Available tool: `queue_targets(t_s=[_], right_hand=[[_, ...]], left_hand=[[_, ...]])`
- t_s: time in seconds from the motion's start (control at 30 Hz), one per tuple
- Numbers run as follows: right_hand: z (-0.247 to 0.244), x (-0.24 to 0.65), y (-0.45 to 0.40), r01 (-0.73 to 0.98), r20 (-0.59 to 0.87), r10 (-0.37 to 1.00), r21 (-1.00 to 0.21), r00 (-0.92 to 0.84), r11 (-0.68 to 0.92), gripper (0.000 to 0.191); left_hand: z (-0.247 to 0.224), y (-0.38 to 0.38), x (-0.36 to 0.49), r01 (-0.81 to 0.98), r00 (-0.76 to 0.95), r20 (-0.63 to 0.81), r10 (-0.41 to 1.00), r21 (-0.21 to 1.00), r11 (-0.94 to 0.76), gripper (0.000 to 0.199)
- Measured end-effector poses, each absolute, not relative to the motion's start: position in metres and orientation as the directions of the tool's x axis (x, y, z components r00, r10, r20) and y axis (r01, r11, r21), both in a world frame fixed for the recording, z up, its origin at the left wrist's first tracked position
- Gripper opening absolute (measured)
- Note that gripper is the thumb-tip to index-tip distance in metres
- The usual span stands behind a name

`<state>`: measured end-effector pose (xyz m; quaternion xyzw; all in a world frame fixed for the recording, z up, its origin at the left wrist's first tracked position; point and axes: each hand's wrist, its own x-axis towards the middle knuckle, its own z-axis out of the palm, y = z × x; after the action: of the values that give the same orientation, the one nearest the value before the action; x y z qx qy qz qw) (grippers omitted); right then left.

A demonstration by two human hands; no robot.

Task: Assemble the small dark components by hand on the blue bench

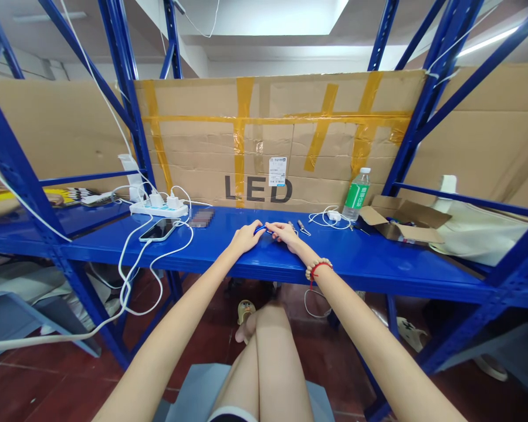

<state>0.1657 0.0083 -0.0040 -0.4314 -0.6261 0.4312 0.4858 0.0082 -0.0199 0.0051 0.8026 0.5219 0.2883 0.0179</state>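
My left hand (pixel 246 237) is closed, its fingertips pinching one end of a slim, shiny blue object (pixel 260 229) just above the blue tabletop. The fingers of my right hand (pixel 282 232) are closed on the other end of it. Most of this small piece is covered by the fingers, so its exact kind does not show. Right beside my right hand, small metal clips (pixel 303 228) with wire-like loops lie on the table. A beaded bracelet with a red cord (pixel 319 269) circles my right wrist.
A white power strip (pixel 159 209) with plugs and a phone (pixel 158 230) with trailing white cables are at left. A green-labelled bottle (pixel 356 196), a white charger (pixel 334 216) and an open cardboard box (pixel 407 225) stand at right. A cardboard wall (pixel 193 152) closes the back.
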Motion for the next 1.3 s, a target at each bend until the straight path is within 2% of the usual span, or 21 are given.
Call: queue_targets(t_s=[1.3], right_hand=[[-0.0017,0.1664,0.0043,0.117,0.217,0.962,-0.964,-0.167,0.238,0.047]], left_hand=[[0.0024,-0.0168,0.0072,0.829,0.302,0.446,0.842,0.314,-0.464,0.029]])
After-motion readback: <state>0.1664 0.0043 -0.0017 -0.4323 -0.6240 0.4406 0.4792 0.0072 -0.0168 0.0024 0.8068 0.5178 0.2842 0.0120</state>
